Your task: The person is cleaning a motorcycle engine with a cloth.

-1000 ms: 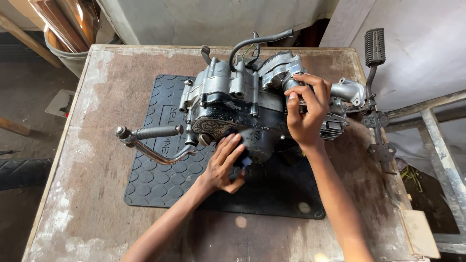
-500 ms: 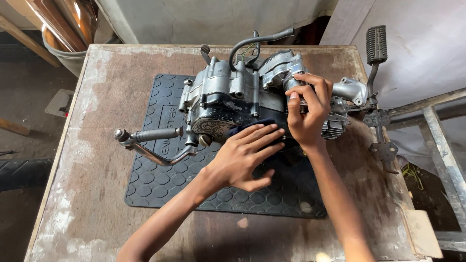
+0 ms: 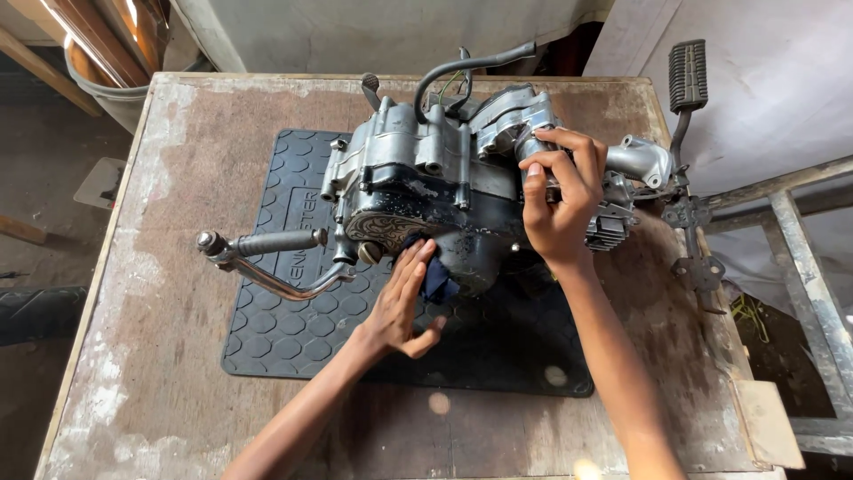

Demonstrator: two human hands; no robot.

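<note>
A grimy grey and black motorcycle engine (image 3: 426,187) rests on a black rubber mat (image 3: 293,311) on a worn wooden table. My left hand (image 3: 404,298) presses a dark blue cloth (image 3: 435,277) against the engine's lower front cover, fingers flat. My right hand (image 3: 560,204) grips the silver cylinder part at the engine's right side. A chrome kick lever (image 3: 267,258) sticks out to the left of the engine.
The table (image 3: 160,267) has worn edges. A black foot pedal on a rod (image 3: 686,80) stands off the right side. A metal frame (image 3: 800,258) lies beyond the table's right edge. A bucket with wooden pieces (image 3: 115,53) stands at the top left.
My left hand swept right across the engine's lower front, then came back left and now presses the cloth on the cover. My right hand has kept its grip.
</note>
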